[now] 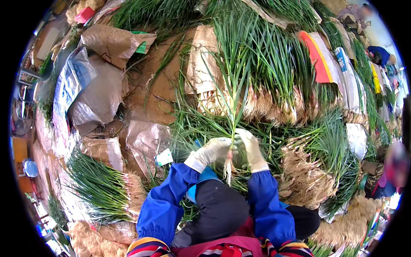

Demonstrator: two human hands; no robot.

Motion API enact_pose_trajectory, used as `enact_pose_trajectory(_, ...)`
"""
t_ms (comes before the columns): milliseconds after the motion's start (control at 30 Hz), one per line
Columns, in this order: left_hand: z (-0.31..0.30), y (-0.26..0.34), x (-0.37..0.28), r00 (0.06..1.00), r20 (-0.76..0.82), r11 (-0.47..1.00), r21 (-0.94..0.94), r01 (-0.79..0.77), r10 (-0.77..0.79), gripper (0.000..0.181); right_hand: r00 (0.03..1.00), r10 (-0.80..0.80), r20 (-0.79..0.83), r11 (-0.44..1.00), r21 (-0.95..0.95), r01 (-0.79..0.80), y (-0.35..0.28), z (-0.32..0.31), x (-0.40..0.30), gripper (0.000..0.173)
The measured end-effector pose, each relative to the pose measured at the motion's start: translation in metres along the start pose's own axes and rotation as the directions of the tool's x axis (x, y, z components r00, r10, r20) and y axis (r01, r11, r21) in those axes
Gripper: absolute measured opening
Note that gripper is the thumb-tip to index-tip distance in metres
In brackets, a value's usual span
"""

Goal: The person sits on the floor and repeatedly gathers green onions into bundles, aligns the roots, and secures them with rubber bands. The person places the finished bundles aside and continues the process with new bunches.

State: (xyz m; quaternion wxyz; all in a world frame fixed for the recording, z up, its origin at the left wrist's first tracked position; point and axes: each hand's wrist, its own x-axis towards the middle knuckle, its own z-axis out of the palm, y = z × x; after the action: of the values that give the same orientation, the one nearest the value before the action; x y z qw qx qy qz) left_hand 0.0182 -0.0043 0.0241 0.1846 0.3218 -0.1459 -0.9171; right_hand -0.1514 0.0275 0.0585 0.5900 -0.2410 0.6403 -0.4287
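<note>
My left hand [214, 151], in a pale glove, is at the stem of a green garlic plant [233, 128]. The plant stands upright before me, leaves pointing away and pinkish bulb and roots hanging toward my lap. My right hand [250, 146], also gloved, touches or nearly touches the same stem from the right; its fingertips are partly behind the stem, so its grip is unclear. Just beyond stands a row of rooted green garlic bundles [273, 102]. A heap of green garlic [308, 173] lies at my right, and a neat bundle [106, 189] lies at my left.
Woven sacks [112, 41] and plastic sheeting [149, 141] lie on the brown floor [154, 96] at left. A small white-and-blue packet [164, 157] is near my left sleeve. Loose leaves surround my legs. Another person [382, 173] sits at far right, and a red box [84, 15] is at upper left.
</note>
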Motion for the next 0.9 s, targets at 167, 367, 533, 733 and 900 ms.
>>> enact_pose_trajectory(167, -0.002, -0.022, 0.007, 0.992, -0.12, 0.999, -0.026, -0.034, 0.031, 0.031, 0.991, -0.095, 0.094, 0.964, -0.241, 0.115, 0.032, 0.004, 0.034, 0.026)
enact_pose_trajectory(367, -0.006, -0.027, 0.003, 0.997, 0.044, 0.993, -0.104, -0.062, 0.067, 0.028, 0.901, 0.072, 0.428, 0.77, 0.55, -0.323, 0.055, 0.0, 0.052, 0.048)
enact_pose_trajectory(533, 0.001, -0.019, -0.003, 0.996, 0.08, 0.983, -0.18, -0.024, 0.039, 0.036, 0.79, -0.091, 0.606, 0.463, 0.728, -0.505, 0.079, 0.015, 0.07, 0.037)
enact_pose_trajectory(733, -0.002, -0.02, -0.002, 0.993, 0.113, 0.98, -0.2, -0.016, 0.04, 0.038, 0.836, -0.02, 0.549, 0.488, 0.735, -0.471, 0.085, 0.021, 0.067, 0.014)
enact_pose_trajectory(900, -0.022, -0.026, -0.016, 0.992, 0.031, 0.984, -0.134, -0.119, 0.124, 0.031, 0.998, -0.046, 0.041, 0.993, -0.109, 0.05, 0.05, 0.052, 0.058, 0.018)
